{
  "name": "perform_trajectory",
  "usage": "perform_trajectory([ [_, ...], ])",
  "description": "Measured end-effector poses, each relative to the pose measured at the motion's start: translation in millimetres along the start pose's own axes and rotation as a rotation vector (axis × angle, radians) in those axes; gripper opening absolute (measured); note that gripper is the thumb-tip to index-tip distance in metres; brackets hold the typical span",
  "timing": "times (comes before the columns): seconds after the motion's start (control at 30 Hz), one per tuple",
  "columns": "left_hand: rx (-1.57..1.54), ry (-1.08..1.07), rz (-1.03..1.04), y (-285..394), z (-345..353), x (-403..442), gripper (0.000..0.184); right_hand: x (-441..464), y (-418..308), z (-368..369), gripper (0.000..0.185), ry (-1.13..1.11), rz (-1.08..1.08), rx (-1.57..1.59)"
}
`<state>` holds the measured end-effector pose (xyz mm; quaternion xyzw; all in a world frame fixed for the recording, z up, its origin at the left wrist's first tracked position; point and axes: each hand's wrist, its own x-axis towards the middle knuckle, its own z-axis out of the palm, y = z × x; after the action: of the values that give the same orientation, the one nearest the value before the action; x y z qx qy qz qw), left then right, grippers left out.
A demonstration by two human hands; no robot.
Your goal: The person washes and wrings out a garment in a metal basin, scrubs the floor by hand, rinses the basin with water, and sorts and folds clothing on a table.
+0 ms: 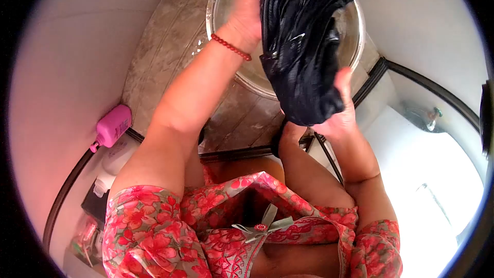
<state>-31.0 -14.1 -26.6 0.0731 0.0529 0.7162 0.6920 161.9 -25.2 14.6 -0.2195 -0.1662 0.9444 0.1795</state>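
A wet, dark garment (301, 46), black and glossy with folds, is stretched between my two hands above a round basin (210, 13). My left hand (249, 7), with a red bead bracelet (230, 47) at its wrist, grips the upper left side of the cloth. At the lower end my right hand (339, 110) holds the bunched cloth, its thumb up along the right side and its fingers partly hidden beneath. The cloth covers much of the basin's middle.
Brown tiled floor (164, 56) lies under the basin. A pink bottle (113, 125) lies by the left wall, near a white bottle (119, 157). A black-framed edge (437, 83) and a white surface (437, 159) stand at right. My knees are close below.
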Motion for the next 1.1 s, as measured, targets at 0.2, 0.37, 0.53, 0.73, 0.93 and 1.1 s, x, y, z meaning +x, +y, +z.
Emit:
perform_trajectory([
  [0.2, 1.057, 0.173, 0.299, 0, -22, 12, 0.032, 49, -2, -16, 0.06, 0.32, -0.248, -1.312],
  [0.37, 1.034, 0.255, 0.446, -24, -25, 8, 0.037, 45, 0, -28, 0.072, 0.32, -0.26, -1.428],
  [0.53, 1.388, 0.534, 0.478, -33, -26, 6, 0.06, 41, -6, -44, 0.096, 0.199, -0.124, -0.584],
  [0.73, 1.924, 0.333, 0.275, -34, 12, 1, 0.072, 28, -6, -39, 0.068, 0.158, 0.113, -0.462],
  [0.93, 0.923, 0.299, -0.093, 39, -15, -7, 0.071, 14, -25, -39, 0.064, -0.344, 0.293, 0.222],
  [1.1, 0.5, 0.299, -0.129, 8, -53, -29, 0.083, 18, -23, -27, 0.077, -0.637, 0.319, 0.427],
])
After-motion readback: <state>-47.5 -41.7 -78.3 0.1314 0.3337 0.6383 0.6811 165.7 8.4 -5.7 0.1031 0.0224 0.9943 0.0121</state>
